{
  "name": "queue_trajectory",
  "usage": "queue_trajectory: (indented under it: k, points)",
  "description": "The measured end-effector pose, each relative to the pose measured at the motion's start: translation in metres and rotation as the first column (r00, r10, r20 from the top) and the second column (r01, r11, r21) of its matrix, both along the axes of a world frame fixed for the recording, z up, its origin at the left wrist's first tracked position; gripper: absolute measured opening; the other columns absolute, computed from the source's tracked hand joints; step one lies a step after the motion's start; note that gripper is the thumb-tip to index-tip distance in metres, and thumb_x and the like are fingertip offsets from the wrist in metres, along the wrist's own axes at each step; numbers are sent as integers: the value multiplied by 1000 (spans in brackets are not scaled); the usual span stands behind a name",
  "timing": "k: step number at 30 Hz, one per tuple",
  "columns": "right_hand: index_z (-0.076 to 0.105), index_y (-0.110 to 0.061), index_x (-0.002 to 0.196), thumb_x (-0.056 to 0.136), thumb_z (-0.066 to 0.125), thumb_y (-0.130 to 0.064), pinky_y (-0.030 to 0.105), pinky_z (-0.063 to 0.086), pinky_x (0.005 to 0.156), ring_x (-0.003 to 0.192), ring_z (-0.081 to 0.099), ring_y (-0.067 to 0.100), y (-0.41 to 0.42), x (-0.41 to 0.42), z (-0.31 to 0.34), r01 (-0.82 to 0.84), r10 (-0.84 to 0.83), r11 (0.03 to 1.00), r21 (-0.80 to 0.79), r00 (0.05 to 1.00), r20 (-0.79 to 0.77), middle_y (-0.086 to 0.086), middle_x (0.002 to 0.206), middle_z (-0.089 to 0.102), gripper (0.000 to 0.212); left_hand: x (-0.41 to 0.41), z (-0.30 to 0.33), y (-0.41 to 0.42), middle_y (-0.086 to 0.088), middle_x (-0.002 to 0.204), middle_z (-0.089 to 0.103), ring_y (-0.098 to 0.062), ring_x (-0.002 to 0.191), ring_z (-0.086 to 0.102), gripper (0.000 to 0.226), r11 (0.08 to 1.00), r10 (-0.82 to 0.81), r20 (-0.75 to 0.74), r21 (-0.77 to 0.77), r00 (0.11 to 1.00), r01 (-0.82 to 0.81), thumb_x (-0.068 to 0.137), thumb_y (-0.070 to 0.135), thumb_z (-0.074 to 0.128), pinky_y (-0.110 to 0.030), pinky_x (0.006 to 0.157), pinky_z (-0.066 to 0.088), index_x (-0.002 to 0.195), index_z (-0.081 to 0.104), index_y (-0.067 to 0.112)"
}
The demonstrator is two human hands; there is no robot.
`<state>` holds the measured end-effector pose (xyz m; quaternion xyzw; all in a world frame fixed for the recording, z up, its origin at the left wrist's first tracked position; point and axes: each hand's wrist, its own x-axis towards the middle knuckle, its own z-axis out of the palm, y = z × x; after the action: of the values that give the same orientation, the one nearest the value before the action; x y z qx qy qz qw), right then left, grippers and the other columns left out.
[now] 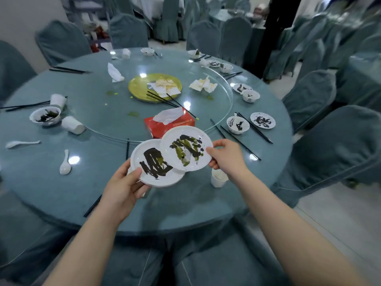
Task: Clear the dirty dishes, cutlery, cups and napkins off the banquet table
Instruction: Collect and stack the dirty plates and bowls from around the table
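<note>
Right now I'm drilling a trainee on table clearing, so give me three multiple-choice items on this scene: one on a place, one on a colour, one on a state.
1. Where is the red tissue box?
A. On the glass turntable
B. On a chair
C. On the floor

2. What colour is the big platter in the middle?
A. Blue
B. Yellow-green
C. Black

3. What is the right hand doing?
A. Hanging idle
B. Pressing flat on the table
C. Holding a smeared plate by its rim

Answers:
1 A: the box sits at the turntable's near edge.
2 B: the platter is yellow-green, with napkins on it.
3 C: its fingers grip the plate's edge, which overlaps the plate in the left hand.
</note>
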<state>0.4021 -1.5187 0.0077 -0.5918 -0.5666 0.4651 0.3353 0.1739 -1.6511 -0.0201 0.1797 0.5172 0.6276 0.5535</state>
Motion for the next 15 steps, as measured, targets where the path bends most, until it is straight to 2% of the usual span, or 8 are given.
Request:
queue_trajectory:
  k: [5,10,15]
  points:
    - [57,-15,88,85,63,-16,21,43,40,40,56,11,-94,-12,20,-6,6,1000,4,1000,-25,4,52,64,7,6,17,-68,-2,104,71,-14,78,72,40,997,-47,29,64,998,45,94,5,51,-26,65,59,131,54,20]
    - [60,-18,98,92,57,-27,23,51,49,53,61,14,-175,-19,34,18,-19,999,43,1000,22,8,75,70,12,8,32,-130,2,100,74,-13,80,71,44,989,-102,24,111,994,99,94,7,53,-26,62,59,135,51,21]
    - [65,-18,93,96,43,-17,26,59,59,70,68,18,-232,-10,61,-37,33,998,45,996,85,8,88,72,22,19,55,-165,3,96,75,-14,81,73,40,981,-147,48,137,988,139,93,9,55,-26,60,57,130,52,23]
